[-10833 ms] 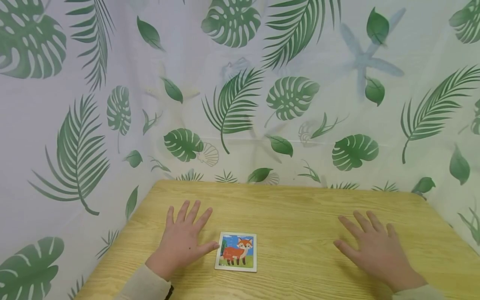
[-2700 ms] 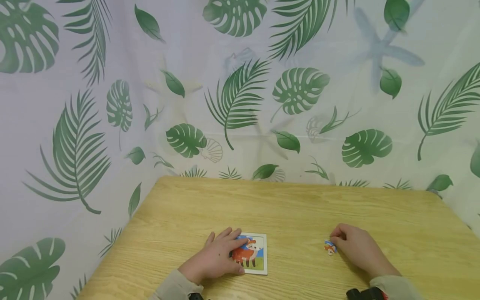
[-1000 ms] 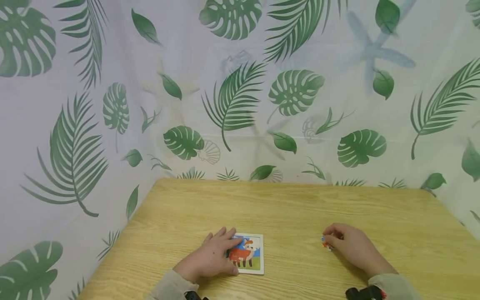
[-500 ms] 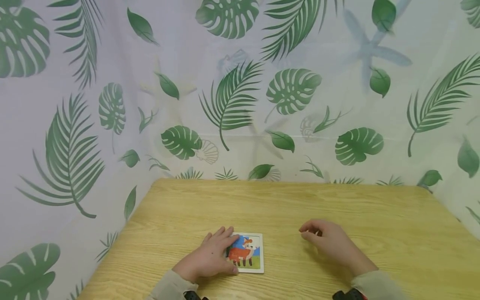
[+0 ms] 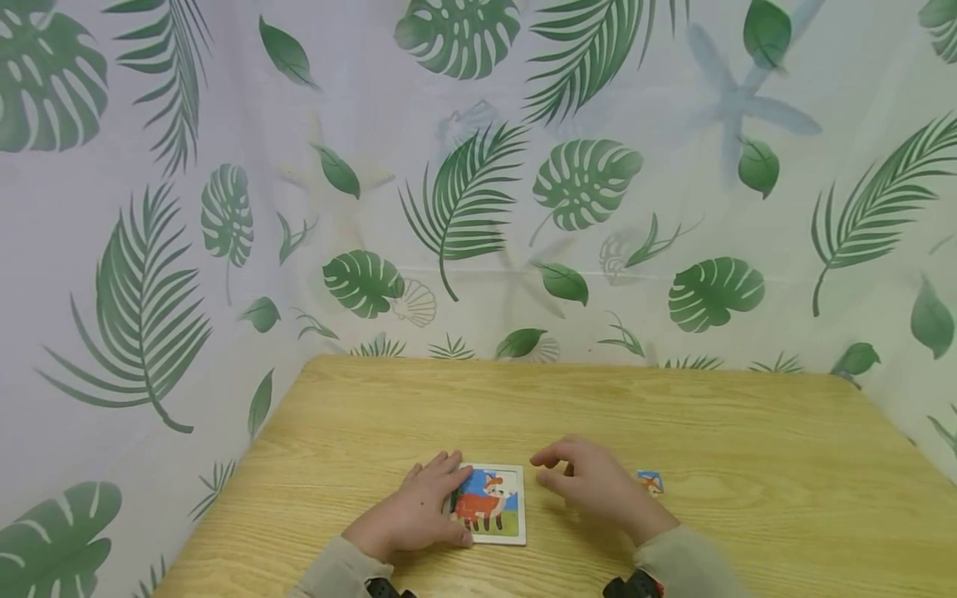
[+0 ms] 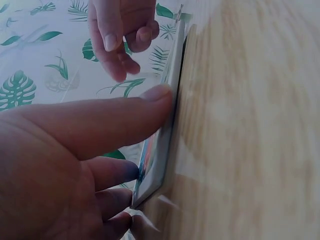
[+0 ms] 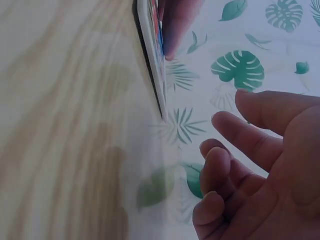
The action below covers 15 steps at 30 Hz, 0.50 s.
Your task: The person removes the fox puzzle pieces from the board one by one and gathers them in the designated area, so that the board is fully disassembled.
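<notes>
A square fox jigsaw puzzle [image 5: 488,505] in a white frame lies flat on the table. Its upper right corner shows a pale patch. Across its left side rests my left hand [image 5: 417,508], fingers straight, with the thumb on the frame's near edge in the left wrist view. Just right of the frame hovers my right hand [image 5: 594,483], its fingers loosely bent and a gap between thumb and index finger. The right wrist view shows that hand [image 7: 260,160] holding nothing. A loose puzzle piece [image 5: 650,482] with blue and orange print lies on the table behind the right wrist.
The wooden table [image 5: 419,407] runs back to a white curtain [image 5: 478,208] printed with green leaves. A dark wrist-worn device [image 5: 634,585] shows at the right sleeve, and another black device [image 5: 385,588] at the left.
My right hand pinched the loose piece a second ago. Now it has left the piece on the table and moved left to the puzzle. The left hand stays in place.
</notes>
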Available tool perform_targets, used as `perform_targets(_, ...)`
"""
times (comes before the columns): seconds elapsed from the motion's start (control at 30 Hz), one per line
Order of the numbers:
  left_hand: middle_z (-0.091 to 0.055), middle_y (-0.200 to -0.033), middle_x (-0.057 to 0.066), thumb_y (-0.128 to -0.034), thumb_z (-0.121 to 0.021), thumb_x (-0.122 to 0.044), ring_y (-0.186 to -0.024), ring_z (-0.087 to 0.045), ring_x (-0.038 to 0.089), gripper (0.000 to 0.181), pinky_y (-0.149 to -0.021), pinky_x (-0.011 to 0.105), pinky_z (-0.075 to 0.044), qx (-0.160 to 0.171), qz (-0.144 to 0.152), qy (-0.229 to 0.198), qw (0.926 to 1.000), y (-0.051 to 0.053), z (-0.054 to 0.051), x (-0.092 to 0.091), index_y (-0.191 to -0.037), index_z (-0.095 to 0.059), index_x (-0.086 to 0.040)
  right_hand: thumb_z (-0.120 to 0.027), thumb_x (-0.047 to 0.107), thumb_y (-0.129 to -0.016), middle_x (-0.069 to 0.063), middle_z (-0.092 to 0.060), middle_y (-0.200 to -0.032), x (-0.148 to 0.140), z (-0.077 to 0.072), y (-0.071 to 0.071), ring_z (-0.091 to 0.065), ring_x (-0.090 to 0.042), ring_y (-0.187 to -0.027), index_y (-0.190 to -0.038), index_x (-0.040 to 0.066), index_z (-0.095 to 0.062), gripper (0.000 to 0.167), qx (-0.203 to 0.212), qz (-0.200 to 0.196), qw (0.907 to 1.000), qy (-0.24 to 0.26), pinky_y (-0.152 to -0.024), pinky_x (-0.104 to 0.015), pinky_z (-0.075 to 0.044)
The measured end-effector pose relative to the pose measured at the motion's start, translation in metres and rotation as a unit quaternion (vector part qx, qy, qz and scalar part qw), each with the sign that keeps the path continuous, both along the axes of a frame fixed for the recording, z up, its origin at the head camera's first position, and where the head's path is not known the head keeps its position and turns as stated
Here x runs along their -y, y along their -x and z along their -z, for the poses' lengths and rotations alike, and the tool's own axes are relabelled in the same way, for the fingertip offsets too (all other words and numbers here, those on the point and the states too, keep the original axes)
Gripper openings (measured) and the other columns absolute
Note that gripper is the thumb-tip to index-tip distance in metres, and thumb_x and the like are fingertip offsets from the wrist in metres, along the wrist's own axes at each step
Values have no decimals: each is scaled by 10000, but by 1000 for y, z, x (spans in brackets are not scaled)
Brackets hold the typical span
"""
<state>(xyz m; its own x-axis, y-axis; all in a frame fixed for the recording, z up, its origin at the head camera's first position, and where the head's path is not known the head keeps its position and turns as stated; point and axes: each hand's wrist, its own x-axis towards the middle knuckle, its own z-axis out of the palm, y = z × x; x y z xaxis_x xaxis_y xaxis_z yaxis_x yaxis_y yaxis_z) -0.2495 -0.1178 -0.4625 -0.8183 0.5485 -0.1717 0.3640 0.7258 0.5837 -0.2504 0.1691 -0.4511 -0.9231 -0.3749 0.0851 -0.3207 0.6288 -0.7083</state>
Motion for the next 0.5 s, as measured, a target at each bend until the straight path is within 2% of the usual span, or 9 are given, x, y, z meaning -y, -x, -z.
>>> perform_targets(0.17,-227,-1658,130,-812,-835,-408,-1536,-112,343,921,-1188,618,-57,45,37,6,10000,3,2,2,-1567,-402,-106,-696,277,-967,15,-630,-1110,22,6,7,-565,-153,-872,-1150,163,-756,223,79,-44,9998,-202,-781,-395,-504)
perform_targets(0.33,-227,-1657,131,-821,-827,-426,-1535,-109,347,913,-1185,626,-52,38,94,-6,9999,3,0,4,-1566,-406,-109,-689,293,-966,8,-618,-1125,39,10,12,-588,-213,-1042,-1171,154,-751,256,104,-314,9982,-507,-930,-506,-491)
perform_targets(0.5,-233,-1655,129,-825,-823,-432,-1530,-128,354,894,-1183,628,-80,-38,109,44,9999,0,-2,3,-1555,-425,-104,-683,293,-973,9,-580,-1086,48,12,13,-572,-202,-1009,-1180,137,-750,268,201,-476,9973,-526,-917,-513,-489)
